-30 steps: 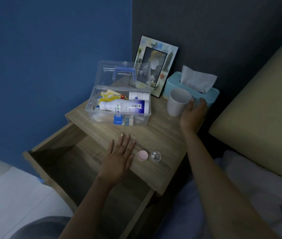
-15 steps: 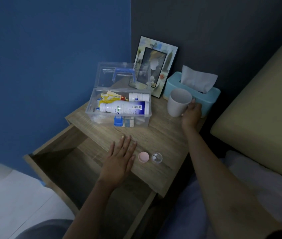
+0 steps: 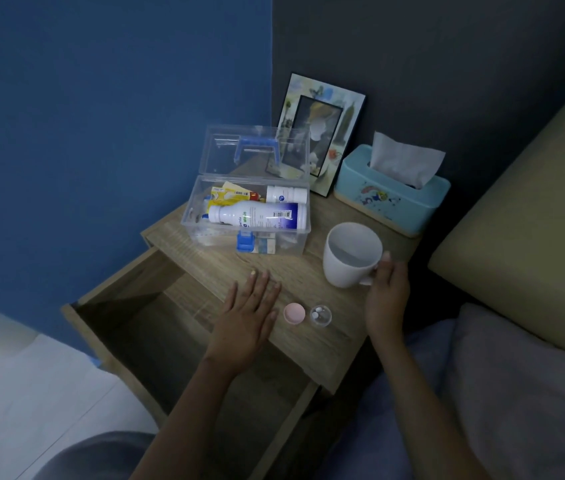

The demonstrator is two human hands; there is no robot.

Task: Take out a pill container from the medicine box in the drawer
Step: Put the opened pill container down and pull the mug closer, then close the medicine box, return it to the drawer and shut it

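A clear medicine box [image 3: 205, 233] stands open on the wooden nightstand [image 3: 315, 344], its lid with a blue handle raised. Inside lie a large white bottle [image 3: 257, 216], a smaller white bottle [image 3: 286, 194] and yellow packets. Near the nightstand's front edge sits a small clear pill container [image 3: 320, 315] holding white pills, and its pink lid [image 3: 294, 312] lies beside it. My left hand [image 3: 246, 317] rests flat on the nightstand, left of the pink lid, fingers spread. My right hand [image 3: 386, 292] grips the handle of a white mug [image 3: 348, 254].
The drawer [image 3: 156, 344] below the nightstand top is pulled out and looks dark inside. A picture frame [image 3: 322, 133] and a teal tissue box [image 3: 392, 195] stand at the back. A beige headboard [image 3: 530, 237] and bedding lie to the right.
My right hand took the white mug by its handle and drew it from beside the tissue box toward the front. My left hand stayed flat in place.
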